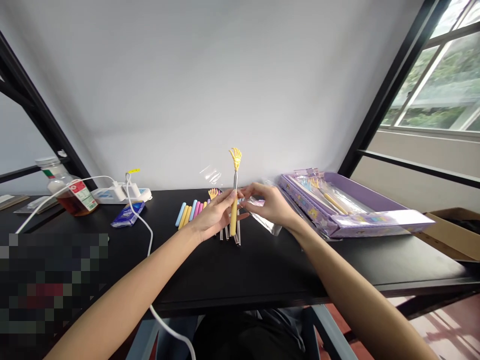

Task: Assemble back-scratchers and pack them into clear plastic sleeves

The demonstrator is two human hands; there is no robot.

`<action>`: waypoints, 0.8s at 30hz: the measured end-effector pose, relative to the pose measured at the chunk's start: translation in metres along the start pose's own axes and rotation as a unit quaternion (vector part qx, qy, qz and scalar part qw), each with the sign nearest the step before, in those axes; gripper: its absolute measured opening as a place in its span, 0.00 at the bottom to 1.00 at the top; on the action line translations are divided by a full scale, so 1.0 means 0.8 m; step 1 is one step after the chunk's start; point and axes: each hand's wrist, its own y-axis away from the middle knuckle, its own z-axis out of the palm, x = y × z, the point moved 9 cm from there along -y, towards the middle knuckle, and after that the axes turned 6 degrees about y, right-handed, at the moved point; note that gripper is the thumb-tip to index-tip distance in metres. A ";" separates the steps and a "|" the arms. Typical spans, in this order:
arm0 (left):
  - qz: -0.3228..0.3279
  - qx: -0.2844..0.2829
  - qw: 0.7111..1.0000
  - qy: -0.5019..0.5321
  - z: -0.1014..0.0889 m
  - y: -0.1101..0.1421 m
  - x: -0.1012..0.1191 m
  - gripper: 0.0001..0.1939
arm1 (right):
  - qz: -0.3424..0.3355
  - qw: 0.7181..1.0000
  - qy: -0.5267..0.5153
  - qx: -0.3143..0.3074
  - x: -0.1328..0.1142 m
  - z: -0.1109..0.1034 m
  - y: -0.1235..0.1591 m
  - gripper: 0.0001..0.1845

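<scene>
Both my hands hold one yellow back scratcher (235, 172) upright over the black table (262, 265). It has a small claw head on top, a metal stem and a yellow handle. My left hand (214, 216) grips the handle from the left. My right hand (268, 204) pinches it from the right and touches a clear plastic sleeve (262, 215). Behind my left hand lies a row of several pastel scratchers (191, 212), blue, yellow and pink. Metal stems (230, 236) lie below the handle.
A purple display box (337, 205) with packed scratchers sits at the right. At the left are a bottle of amber liquid (69, 192), a white power strip (120, 194), a blue packet (127, 214) and a white cable (150, 240). A cardboard box (453, 232) stands far right.
</scene>
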 end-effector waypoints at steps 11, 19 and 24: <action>0.026 0.135 0.990 -0.016 -0.044 -0.006 -0.009 0.13 | -0.006 0.997 0.070 -0.038 0.010 0.024 0.010 0.17; 0.081 0.162 0.982 -0.047 -0.042 -0.002 0.007 0.17 | 0.045 0.997 -0.014 -0.057 0.023 0.053 0.010 0.20; 0.129 0.256 0.957 -0.050 -0.068 0.008 0.030 0.17 | 0.133 0.984 -0.115 -0.020 0.051 0.022 0.008 0.26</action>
